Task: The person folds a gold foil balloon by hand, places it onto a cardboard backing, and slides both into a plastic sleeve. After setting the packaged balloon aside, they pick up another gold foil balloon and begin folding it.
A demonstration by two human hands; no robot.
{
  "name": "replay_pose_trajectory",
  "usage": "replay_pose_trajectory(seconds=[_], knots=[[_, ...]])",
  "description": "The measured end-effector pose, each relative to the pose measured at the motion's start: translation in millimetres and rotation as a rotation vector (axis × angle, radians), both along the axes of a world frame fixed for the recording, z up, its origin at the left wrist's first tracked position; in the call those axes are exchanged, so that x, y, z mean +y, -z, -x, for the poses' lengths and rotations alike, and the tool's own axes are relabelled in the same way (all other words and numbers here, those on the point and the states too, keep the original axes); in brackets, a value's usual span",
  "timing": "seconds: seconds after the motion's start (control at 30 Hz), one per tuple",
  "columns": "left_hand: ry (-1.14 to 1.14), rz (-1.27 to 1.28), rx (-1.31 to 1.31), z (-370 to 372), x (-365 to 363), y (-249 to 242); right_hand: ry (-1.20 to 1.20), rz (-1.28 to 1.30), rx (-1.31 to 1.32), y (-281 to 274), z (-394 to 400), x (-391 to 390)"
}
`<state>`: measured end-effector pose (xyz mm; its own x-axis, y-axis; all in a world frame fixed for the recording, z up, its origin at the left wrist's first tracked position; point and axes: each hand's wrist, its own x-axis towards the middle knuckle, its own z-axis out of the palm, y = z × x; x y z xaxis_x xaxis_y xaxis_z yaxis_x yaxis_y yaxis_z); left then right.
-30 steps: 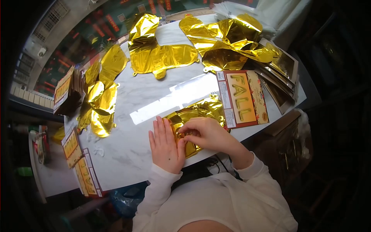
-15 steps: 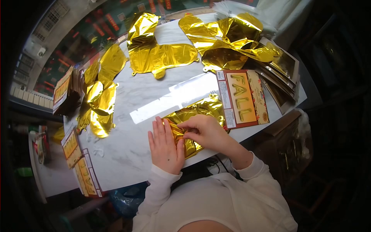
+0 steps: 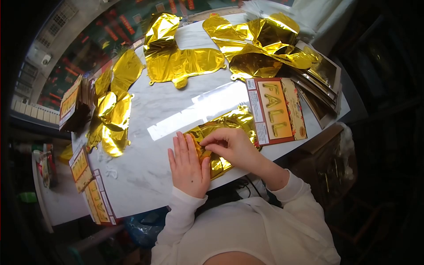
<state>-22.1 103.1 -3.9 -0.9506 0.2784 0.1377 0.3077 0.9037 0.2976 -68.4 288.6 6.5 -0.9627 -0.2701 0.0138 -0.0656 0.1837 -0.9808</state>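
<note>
Folded gold foil (image 3: 236,121) lies on the marble-patterned table near its front edge. My left hand (image 3: 187,170) rests flat on the left end of this foil, fingers stretched out and pointing away from me. Just to its right, my right hand (image 3: 232,148) has thumb and index finger pinched together over the foil, close to my left fingers; the foil at the fingertips is partly hidden. A printed FALL card (image 3: 276,110) lies right of the foil. Beyond the foil is a clear plastic strip (image 3: 194,112).
Gold foil balloons lie at the back middle (image 3: 185,64), back right (image 3: 258,42) and left (image 3: 117,106). A card stack (image 3: 73,106) stands at the left edge, with more FALL cards (image 3: 97,201) at the front left. Flat dark packets (image 3: 318,95) fan out at the right.
My right hand's fingertips have shifted slightly left and come together in a pinch. My left hand stays almost in place. The view has shifted slightly.
</note>
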Motion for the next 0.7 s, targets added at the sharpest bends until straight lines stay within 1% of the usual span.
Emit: replay_pose_trajectory(seconds=[0.1,0.13,0.2,0.3,0.4,0.63,0.7], knots=[[-0.002,-0.002,0.004,0,-1,0,0.009,0.013,0.038,5,1,-1],[-0.007,-0.038,-0.007,0,-1,-1,0.005,0.013,0.037,2,1,0],[-0.012,-0.072,-0.019,0,-1,-2,-0.045,-0.134,0.087,-8,2,3],[-0.012,-0.079,-0.014,0,0,-1,-0.059,-0.193,0.076,-14,6,2],[-0.016,-0.063,-0.015,0,0,-2,-0.08,-0.204,0.03,-21,8,0],[-0.016,-0.029,-0.016,0,0,-1,-0.131,-0.228,-0.017,-20,19,0],[-0.014,-0.036,-0.014,0,0,-2,-0.069,-0.308,0.093,-11,18,1]])
